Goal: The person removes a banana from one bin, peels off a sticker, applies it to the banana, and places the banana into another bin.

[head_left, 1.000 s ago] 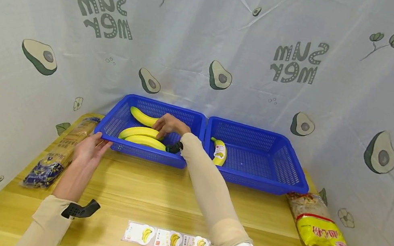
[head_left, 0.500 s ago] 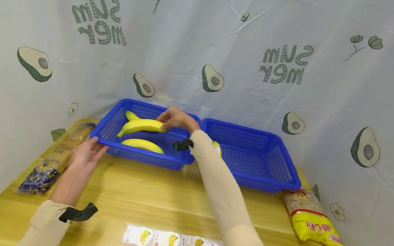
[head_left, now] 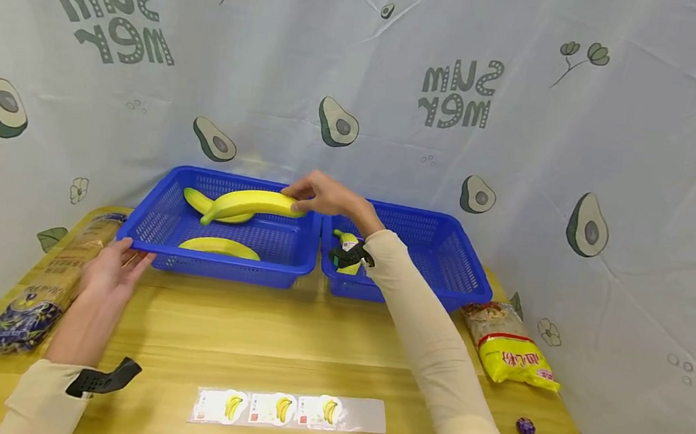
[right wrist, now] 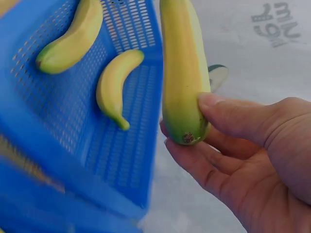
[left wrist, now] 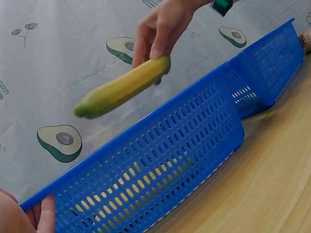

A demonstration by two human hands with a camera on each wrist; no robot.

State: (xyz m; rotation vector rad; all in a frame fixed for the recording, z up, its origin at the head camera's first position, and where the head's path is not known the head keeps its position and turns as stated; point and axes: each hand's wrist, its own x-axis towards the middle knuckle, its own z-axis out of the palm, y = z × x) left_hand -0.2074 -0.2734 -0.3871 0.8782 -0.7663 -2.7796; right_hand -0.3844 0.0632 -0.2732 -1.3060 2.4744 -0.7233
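My right hand (head_left: 330, 195) pinches one end of a yellow banana (head_left: 253, 201), thumb (right wrist: 228, 111) on one side and fingers beneath. It holds the banana above the left blue basket (head_left: 273, 273). Inside that basket lie two more bananas, one toward the back (head_left: 196, 200) and one along the front wall (head_left: 218, 247). My left hand (head_left: 106, 275) grips the basket's front left corner; in the left wrist view its fingers (left wrist: 47, 213) lie against the outer wall below the rim. In the right blue basket (head_left: 468, 291) is a banana (head_left: 348, 238) with a white label, partly covered by my right wrist strap.
A strip of banana stickers (head_left: 290, 411) lies at the table's front. To the left is a long clear packet (head_left: 35, 303) with blue print. On the right are a yellow-and-clear bag (head_left: 513, 354) and a purple lollipop (head_left: 526, 429). A patterned sheet (head_left: 288, 60) hangs behind the baskets.
My right hand has taken hold of a banana near the basket's front, lifted it and carried it to the right. The left hand stays at the basket corner. The head view has turned rightward.
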